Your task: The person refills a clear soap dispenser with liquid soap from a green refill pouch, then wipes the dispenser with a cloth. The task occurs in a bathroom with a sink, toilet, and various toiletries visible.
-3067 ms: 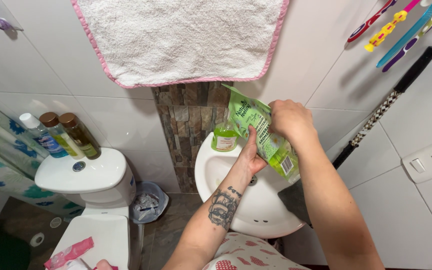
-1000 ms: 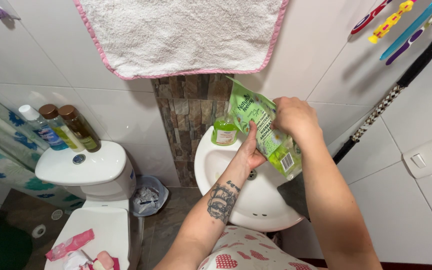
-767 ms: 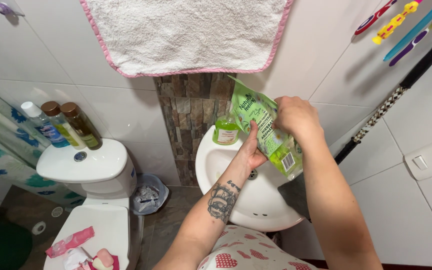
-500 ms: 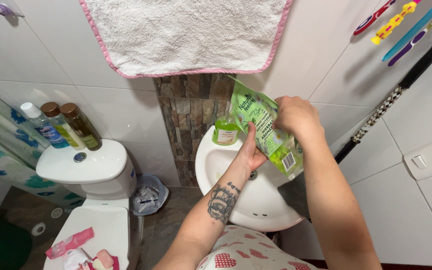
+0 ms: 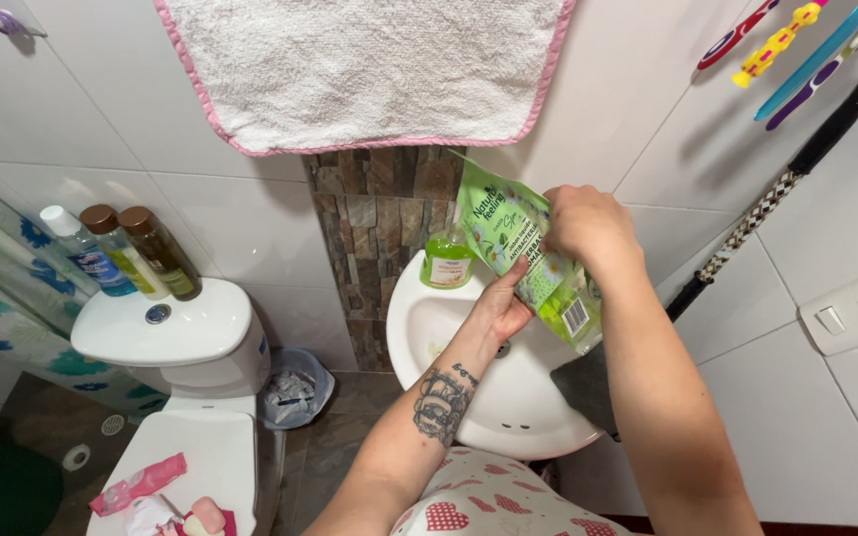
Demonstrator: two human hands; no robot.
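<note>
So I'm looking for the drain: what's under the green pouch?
Under the green plastic refill pouch lies the white ceramic sink. The left hand covers most of the drain; only a dark edge shows beside it.

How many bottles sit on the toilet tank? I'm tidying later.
3, side by side at the tank's back-left: white-capped bottle, yellow-green bottle, dark bottle. None seems hidden.

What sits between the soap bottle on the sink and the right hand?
The green refill pouch, in the head view: the right hand grips its upper edge, the left hand holds it lower, and the soap bottle stands just beyond it.
</note>
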